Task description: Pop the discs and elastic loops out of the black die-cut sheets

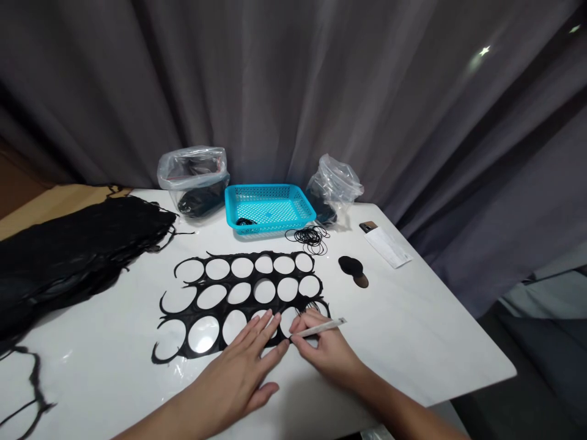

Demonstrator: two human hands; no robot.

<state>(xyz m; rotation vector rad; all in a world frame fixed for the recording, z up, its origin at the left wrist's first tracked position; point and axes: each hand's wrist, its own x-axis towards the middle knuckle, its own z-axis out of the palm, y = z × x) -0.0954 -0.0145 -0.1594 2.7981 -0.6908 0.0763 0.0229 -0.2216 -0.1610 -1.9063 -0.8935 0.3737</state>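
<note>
A black sheet with rows of round holes (214, 313) lies flat on the white table. My left hand (245, 363) rests palm down on its near edge, fingers stretched out and slightly apart, partly covering some holes. Close beside its fingertips, my right hand (323, 348) pinches a slim, whitish, flat tool (326, 326), whose exact kind I cannot make out. The tool slants up to the right, and its low end is near the sheet's lower right holes. Some thin black strands show just above the right hand.
A blue basket (300, 211) stands behind the sheet between two clear plastic bags (195, 174) (337, 180). Black rings (310, 237) lie before it. Black discs (350, 266) and a white paper (389, 247) are at right. A black pile (77, 250) covers the left.
</note>
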